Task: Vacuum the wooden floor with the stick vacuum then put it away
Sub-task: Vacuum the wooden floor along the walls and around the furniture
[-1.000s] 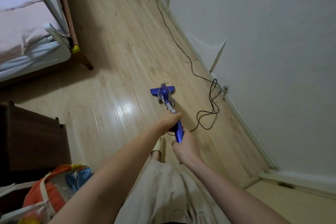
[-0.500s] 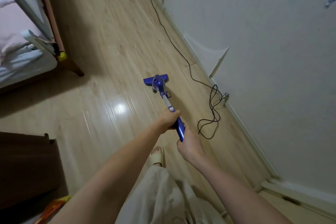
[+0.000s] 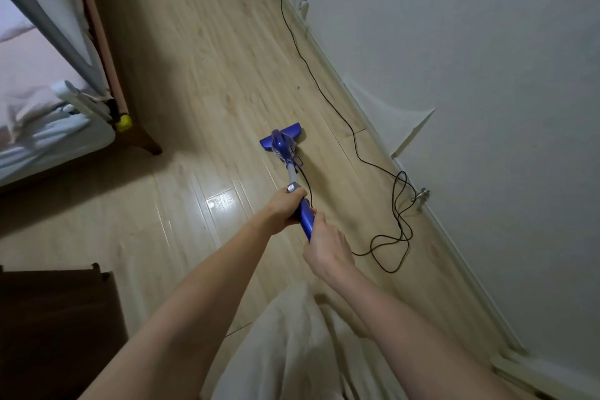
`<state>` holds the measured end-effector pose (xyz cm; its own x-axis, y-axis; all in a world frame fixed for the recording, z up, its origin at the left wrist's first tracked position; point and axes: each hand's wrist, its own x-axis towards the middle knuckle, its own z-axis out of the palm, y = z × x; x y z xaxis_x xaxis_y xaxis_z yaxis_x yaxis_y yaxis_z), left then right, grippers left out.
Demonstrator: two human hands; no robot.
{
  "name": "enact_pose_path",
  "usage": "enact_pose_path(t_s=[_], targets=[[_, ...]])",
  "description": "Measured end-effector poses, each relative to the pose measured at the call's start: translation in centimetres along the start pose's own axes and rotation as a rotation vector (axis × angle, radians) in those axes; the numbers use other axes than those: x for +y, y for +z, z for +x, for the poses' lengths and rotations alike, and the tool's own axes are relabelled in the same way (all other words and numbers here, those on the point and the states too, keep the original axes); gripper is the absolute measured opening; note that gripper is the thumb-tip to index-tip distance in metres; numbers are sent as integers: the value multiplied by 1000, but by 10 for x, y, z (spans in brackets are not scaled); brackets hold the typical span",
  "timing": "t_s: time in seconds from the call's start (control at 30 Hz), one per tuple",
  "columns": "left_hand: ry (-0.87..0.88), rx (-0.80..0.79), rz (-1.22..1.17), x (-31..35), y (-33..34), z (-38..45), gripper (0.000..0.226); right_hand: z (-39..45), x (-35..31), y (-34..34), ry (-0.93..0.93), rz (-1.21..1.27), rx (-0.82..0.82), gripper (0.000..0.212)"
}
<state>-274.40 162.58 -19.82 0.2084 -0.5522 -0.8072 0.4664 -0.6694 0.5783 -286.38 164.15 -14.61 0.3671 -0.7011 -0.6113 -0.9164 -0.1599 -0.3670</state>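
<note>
Blue vacuum (image 3: 293, 169): its stick runs toward 11 o'clock from my hands. My left hand (image 3: 285, 208) grips ahead, my right hand (image 3: 328, 245) grips behind.

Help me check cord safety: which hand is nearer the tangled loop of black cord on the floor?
Right. The right hand grips the vacuum handle's rear end, beside the cord loop. The left hand grips further forward, on the side away from it.
</note>
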Motion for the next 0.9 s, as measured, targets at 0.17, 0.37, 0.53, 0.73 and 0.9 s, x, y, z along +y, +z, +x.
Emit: enact_pose_path(t_s=[0.17, 0.37, 0.53, 0.73, 0.9], targets=[[-2, -11, 58, 14, 2, 2, 13, 3, -8, -7, 45, 97, -27, 59], [-19, -76, 166, 24, 10, -17, 8, -12, -9, -14, 105, 251, -8, 46], [-16, -62, 183, 28, 16, -15, 8, -5, -6, -21, 122, 277, -27, 48], [-5, 10, 178, 41, 13, 15, 13, 31, -13, -18, 142, 365, -64, 47], [6, 13, 195, 46, 12, 25, 5, 47, -11, -12, 150, 419, -110, 50]])
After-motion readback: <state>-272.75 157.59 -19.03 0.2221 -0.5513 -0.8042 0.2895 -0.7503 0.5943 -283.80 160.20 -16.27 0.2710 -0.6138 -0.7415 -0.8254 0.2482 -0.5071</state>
